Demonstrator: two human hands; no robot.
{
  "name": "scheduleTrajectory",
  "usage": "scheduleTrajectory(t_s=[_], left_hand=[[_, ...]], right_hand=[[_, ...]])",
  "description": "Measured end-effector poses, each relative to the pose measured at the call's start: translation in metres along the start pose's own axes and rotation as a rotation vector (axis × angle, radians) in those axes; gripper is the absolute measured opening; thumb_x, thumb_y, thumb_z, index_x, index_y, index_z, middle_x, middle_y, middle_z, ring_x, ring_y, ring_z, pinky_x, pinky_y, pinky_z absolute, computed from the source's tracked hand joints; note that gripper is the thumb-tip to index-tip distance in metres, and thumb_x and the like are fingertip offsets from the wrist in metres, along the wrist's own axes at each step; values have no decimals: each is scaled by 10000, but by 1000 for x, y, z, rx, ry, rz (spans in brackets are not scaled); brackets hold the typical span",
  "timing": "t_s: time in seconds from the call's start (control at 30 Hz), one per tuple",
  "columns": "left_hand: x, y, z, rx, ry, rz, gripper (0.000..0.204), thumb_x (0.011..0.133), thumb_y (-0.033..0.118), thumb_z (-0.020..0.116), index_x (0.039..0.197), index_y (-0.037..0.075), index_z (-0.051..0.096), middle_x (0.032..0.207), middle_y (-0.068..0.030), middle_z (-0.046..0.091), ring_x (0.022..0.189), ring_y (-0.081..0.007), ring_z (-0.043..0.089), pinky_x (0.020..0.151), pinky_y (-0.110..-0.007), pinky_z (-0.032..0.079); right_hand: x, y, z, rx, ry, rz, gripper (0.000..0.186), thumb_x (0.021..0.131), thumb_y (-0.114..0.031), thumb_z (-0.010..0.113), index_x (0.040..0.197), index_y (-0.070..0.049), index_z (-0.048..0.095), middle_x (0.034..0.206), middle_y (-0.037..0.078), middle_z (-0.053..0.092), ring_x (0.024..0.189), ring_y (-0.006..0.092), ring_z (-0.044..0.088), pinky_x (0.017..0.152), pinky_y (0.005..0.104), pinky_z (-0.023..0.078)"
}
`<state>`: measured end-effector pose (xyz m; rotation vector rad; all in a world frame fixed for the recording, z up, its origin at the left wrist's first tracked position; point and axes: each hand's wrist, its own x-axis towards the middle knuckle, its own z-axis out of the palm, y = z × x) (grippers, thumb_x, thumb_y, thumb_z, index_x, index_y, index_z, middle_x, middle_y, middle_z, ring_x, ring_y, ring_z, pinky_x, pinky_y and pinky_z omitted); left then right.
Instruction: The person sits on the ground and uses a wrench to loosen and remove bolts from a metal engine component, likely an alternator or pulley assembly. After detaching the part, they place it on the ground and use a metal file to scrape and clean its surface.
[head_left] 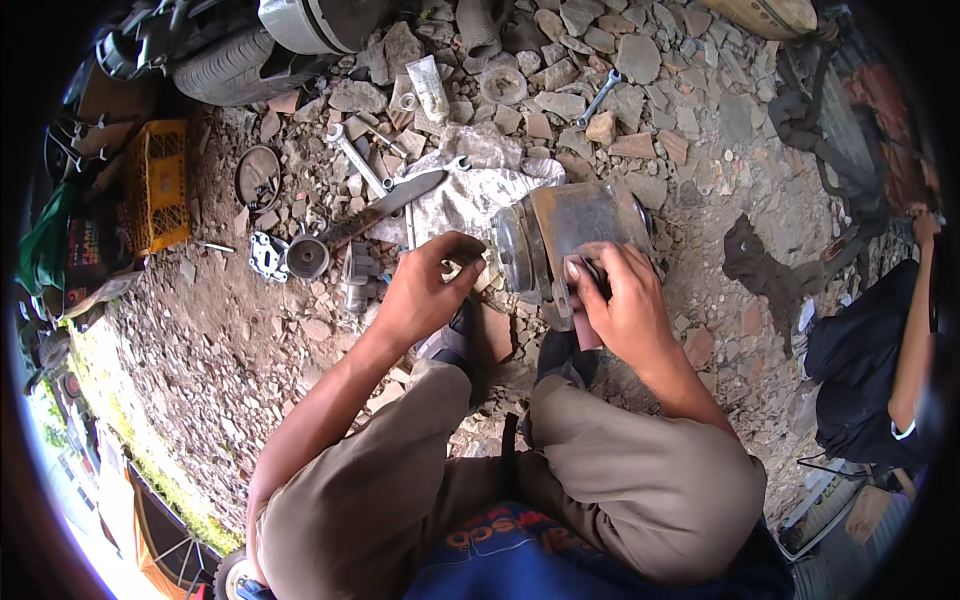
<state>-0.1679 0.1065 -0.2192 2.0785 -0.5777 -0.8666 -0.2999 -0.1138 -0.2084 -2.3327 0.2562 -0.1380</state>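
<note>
A grey, worn cylindrical metal housing, like a motor body, lies in front of my feet. Beside its left end, apart from it, my left hand hovers with curled fingers; thumb and forefinger tips stand slightly apart, and I see nothing between them. At the housing's near edge my right hand grips a reddish-brown strip of sandpaper between thumb and fingers. Some dark thing under those fingers is partly hidden. A dirty whitish cloth is spread just beyond and left of the housing.
Wrenches, a long flat blade, a pulley-like part and a silver casting lie on stony ground. Another wrench is farther off. A yellow crate stands left. Another person's arm shows at right, near dark cloth.
</note>
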Motion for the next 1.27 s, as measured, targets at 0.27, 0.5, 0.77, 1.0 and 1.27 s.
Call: scheduleTrajectory(t_s=[0.27,0.5,0.77,1.0,1.27], left_hand=[[16,-23,31,-135,-92,-139,282,892,185,663,1097,-7,638,997,-116,693,906,-152,644,805,-308,513],[12,-30,49,-192,-69,-173,270,906,217,661,1000,-32,619,918,-118,681,848,-143,627,766,-305,507],[11,-29,47,-324,-80,-223,319,947,289,621,985,-26,593,853,-82,649,789,-118,567,734,-291,476],[12,-36,54,-231,-51,-153,321,962,296,593,967,-25,600,792,-68,629,746,-94,533,700,-288,456],[17,-34,48,-156,-113,-194,359,937,351,602,1021,2,612,798,-164,643,744,-207,593,730,-363,473]], right_hand=[[17,0,3,22,-15,8,137,885,-117,611,937,1,568,869,169,616,832,365,583,761,447,457],[32,4,11,17,28,-37,138,863,-75,612,962,11,568,891,171,605,839,381,577,752,454,461],[21,2,9,64,24,25,135,858,-55,609,950,29,556,951,186,568,868,397,577,758,452,462],[6,-3,9,33,29,38,141,861,-66,612,964,15,561,956,172,574,884,388,583,765,440,465],[17,3,8,37,-53,62,207,872,-104,624,1033,8,560,1011,187,567,943,385,587,812,440,470]])
